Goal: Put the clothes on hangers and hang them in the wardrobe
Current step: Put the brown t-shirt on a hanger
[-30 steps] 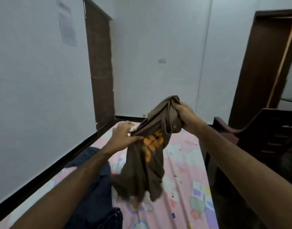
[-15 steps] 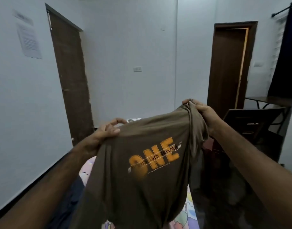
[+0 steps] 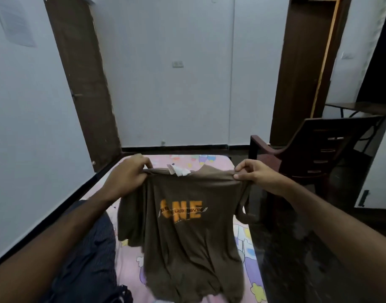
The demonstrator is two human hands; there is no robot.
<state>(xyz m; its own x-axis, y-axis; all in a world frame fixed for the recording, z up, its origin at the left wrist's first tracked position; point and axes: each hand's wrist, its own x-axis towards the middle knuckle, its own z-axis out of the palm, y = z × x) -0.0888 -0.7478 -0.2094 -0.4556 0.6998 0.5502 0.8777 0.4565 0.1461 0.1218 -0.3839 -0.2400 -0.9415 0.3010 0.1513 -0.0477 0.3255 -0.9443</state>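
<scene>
Shirt (image 3: 187, 237): soft brown knit, orange print, now spread flat.
Left hand (image 3: 127, 178): fingers pinch one shoulder.
Right hand (image 3: 256, 174): fingers pinch the other.

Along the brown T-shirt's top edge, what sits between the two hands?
In the head view, a white neck label sticks up between the left hand and right hand on the brown T-shirt.

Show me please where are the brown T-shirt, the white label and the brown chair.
brown T-shirt (image 3: 183, 241), head view, on the front cloth under the orange print.
white label (image 3: 180, 171), head view, on the tag at the collar.
brown chair (image 3: 332, 138), head view, on its backrest.
</scene>
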